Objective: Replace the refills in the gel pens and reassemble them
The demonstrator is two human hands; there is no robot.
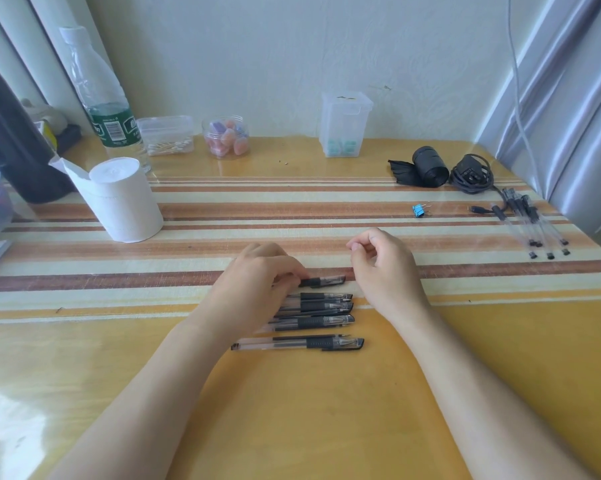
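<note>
a: where are the pens?
b: pens (314,322) in a row mid surface (292,410), clear barrels, black ribbed sleeves, caps pointing right. left hand (257,282) grip pinches the top pen (323,281). right hand (382,268) grip curled, nothing seen in it.
a: room to move?
b: bare striped surface beyond the hands. far pens (531,220) near the right edge. bottle (101,98) label unreadable.
</note>
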